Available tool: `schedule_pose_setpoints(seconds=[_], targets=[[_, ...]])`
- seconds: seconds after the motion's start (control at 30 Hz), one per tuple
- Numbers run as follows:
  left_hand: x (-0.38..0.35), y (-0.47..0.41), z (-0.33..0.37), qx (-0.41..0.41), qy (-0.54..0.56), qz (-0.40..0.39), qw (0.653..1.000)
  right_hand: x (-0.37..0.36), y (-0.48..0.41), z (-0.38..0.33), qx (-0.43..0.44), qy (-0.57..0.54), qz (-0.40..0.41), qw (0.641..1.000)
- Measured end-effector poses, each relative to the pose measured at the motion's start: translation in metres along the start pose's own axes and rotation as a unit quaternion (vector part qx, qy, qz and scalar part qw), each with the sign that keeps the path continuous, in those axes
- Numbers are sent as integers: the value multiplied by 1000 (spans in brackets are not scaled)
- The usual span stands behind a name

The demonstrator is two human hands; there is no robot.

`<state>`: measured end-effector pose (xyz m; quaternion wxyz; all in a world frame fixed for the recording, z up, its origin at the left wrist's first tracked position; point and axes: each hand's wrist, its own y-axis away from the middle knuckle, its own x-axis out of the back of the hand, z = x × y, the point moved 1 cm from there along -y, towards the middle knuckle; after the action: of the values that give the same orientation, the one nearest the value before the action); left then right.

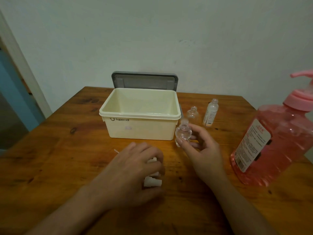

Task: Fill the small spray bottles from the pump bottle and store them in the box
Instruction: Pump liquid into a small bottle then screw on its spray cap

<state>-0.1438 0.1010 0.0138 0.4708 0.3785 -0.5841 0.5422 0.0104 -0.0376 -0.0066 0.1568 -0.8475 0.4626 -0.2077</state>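
Observation:
My right hand (pixel 201 148) holds a small clear round bottle (pixel 183 131) upright by the front right corner of the cream box (pixel 140 114), which stands uncovered with nothing visible inside. My left hand (pixel 135 167) lies over several white spray caps (pixel 152 181) on the table, fingers curled round them. A thin white tube (pixel 116 151) pokes out at its left. Two more uncapped small bottles stand right of the box: a squat clear one (pixel 192 114) and a slim labelled one (pixel 210 113). The big pink pump bottle (pixel 271 139) stands at the right.
The box's grey lid (pixel 144 81) leans upright against the wall behind it. The wooden table (pixel 67 150) ends at the left, with a doorway beyond. The pump's pink nozzle (pixel 300 74) points left at the frame's right edge.

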Motion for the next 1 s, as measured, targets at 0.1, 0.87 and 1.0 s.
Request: schedule_pose_setpoints(seconds=[0.1, 0.87, 1.0], targets=[[-3, 2, 2, -8, 0, -14, 1000, 0, 0, -1, 5, 4, 1, 1000], [-7, 10, -1, -23, 90, 79, 992, -5, 2, 3, -13, 32, -45, 998], [5, 7, 0, -41, 126, 146, 980, -4, 2, 2, -15, 28, -46, 998]])
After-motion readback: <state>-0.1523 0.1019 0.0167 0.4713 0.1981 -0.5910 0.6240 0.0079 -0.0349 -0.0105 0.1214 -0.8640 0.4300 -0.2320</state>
